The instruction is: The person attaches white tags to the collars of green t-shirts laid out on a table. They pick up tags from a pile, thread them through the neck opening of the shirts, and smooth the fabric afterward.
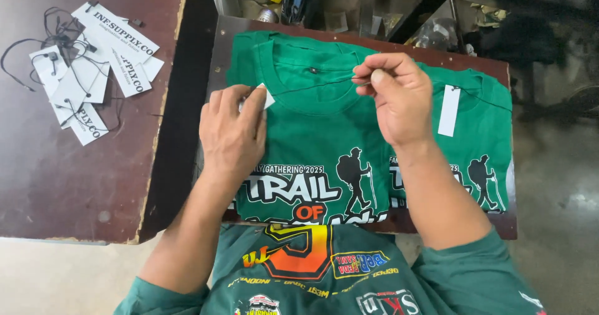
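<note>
The right hand [399, 96] has its grip pressed together on a thin black string [312, 85], drawn taut across the collar of a folded green T-shirt [312, 134]. The left hand [232, 134] pinches a white hang tag [267, 96] at the string's other end. More tags [93, 65] lie on the brown surface [68, 184].

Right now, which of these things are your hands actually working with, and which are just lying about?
In hand:
- left hand holding a white tag
- right hand pinching the black string
- green shirt under both

Lying about:
- pile of spare tags on the brown table
- second green shirt, its tag already on
</note>
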